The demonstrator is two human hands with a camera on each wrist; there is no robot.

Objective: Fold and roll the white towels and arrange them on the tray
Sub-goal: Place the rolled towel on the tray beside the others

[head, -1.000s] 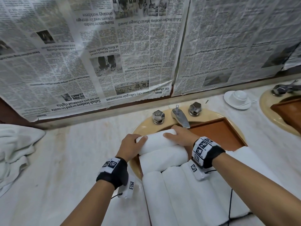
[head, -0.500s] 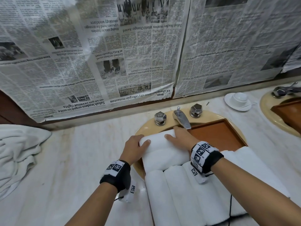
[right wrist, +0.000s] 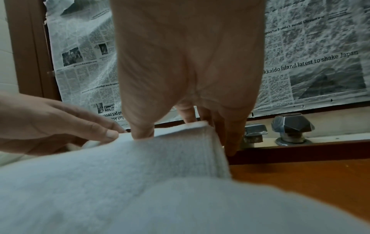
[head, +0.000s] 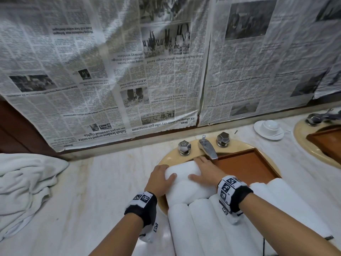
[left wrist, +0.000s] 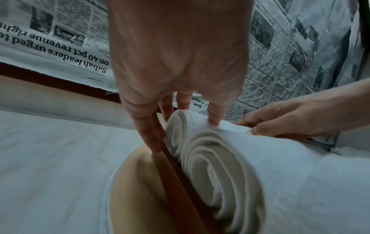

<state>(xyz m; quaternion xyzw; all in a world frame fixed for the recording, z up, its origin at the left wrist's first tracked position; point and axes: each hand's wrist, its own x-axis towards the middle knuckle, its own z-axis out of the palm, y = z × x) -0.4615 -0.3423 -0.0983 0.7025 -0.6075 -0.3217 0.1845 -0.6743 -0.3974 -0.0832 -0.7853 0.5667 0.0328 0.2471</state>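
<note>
A brown wooden tray [head: 245, 165] sits over the sink. Several white rolled towels [head: 203, 228] lie lengthwise at its near end, with one roll [head: 190, 193] crosswise beyond them. A further crosswise roll [head: 184, 169] lies in the tray's far left corner. My left hand [head: 166, 174] holds that roll's left end [left wrist: 180, 126], thumb on top and fingers [left wrist: 156, 142] down beside the spiral end against the tray rim [left wrist: 176, 174]. My right hand [head: 199, 170] grips its right end [right wrist: 180, 150], thumb on top, fingers [right wrist: 230, 142] behind it by the tray's back wall.
A faucet [head: 207, 147] and two knobs [head: 184, 147] [head: 223, 138] stand just behind the tray. A heap of unfolded white towels [head: 24, 185] lies at the left on the marble counter [head: 101, 191]. Cup and saucer [head: 268, 127] and a second sink [head: 302, 141] are at the right. Newspaper [head: 129, 71] covers the wall.
Both hands stay on the far roll, which has barely shifted. My left thumb has slid further over its top. The head view has tilted upward.
</note>
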